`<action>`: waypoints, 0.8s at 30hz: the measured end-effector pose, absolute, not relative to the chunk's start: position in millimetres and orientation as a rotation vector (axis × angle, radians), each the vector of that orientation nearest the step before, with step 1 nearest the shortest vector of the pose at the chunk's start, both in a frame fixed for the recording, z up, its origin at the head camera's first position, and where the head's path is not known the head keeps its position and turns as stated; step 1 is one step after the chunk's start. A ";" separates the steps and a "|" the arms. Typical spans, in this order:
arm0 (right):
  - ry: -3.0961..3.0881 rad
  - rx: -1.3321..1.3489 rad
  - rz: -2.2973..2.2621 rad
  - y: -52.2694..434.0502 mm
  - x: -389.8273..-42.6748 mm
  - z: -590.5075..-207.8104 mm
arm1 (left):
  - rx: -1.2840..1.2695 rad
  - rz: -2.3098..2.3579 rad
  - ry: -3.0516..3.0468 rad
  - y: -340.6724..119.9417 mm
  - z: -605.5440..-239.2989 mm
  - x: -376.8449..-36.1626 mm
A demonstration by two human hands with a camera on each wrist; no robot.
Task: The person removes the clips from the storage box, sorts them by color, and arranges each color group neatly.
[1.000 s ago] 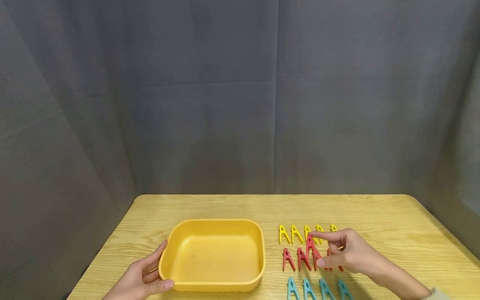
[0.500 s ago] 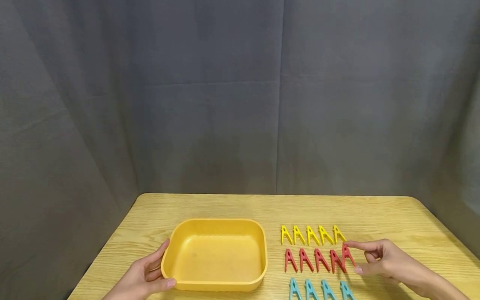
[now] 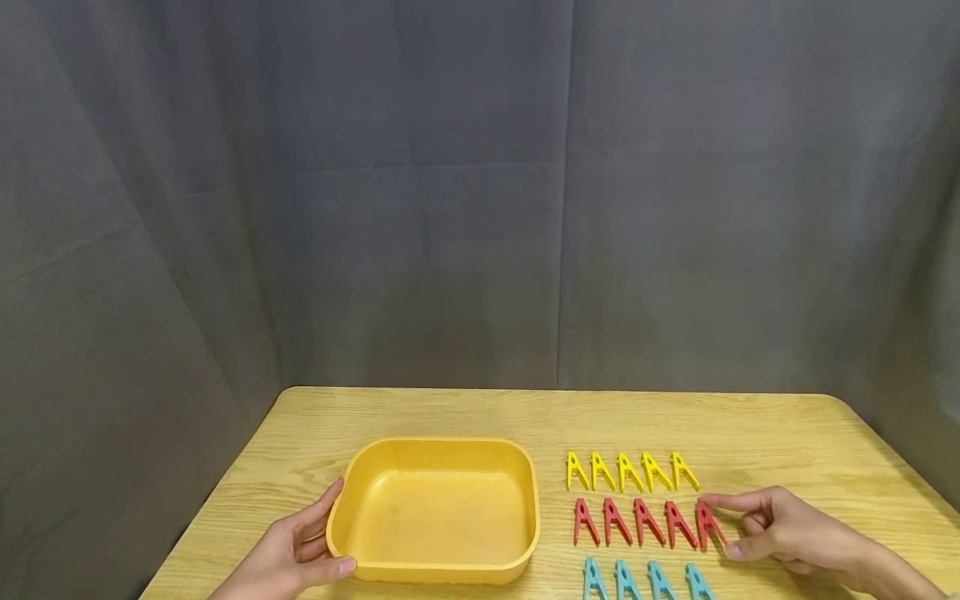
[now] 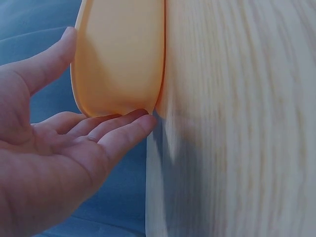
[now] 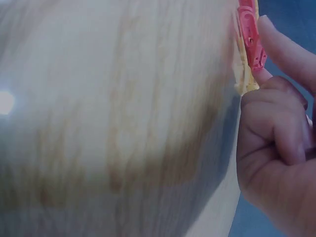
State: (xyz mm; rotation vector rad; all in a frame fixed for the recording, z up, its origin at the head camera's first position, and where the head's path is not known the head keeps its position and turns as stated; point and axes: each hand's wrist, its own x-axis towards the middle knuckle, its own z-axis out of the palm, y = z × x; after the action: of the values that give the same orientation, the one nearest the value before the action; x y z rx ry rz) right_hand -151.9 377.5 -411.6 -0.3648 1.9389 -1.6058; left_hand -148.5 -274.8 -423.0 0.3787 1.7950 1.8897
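**Yellow tray steadied, red peg pinched at the row's end**

Pale wood table [image 3: 465, 417] lies under both our hands. The yellow tray [image 3: 438, 508] sits just to the right of our left hand [image 3: 288, 558], whose fingers lie nearly straight against the tray's near-left corner, thumb along the front wall and fingertips up the side; it cups the tray without curling round anything. In the left wrist view that corner presses right against our fingers [image 4: 118, 128].

Our right hand [image 3: 787, 533] is well apart from the tray, on the far side of three rows of clothes pegs. Index finger and thumb close on the last red peg [image 3: 707, 523], which lies directly to the hand's left, at the fingertips, its long axis running away from us and leaning a little left, in line with its four red neighbours [image 3: 633, 522]. The other fingers are curled in; the right wrist view shows the red peg [image 5: 251, 34] held against the fingertip. Beyond the hand stand the yellow pegs [image 3: 632, 471]; nearer us, to its left, the blue pegs [image 3: 648, 581]. The right hand is far the nearer to every peg.
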 end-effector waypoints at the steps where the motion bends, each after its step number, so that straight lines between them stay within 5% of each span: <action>1: 1.942 -0.361 -1.602 377.9 -152.2 -412.8 | 0.374 1.888 1.792 -274.9 -423.0 -148.3; 24: 2.231 -0.293 -1.474 379.3 -145.8 -392.7 | 0.327 1.778 1.975 -278.3 -411.2 -141.9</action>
State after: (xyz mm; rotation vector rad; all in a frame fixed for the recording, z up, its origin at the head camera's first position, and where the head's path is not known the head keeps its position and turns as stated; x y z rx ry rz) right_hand -145.8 379.3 -392.7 -0.2926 2.2309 -1.4740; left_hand -141.9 -278.3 -411.2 0.3275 1.9754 1.7778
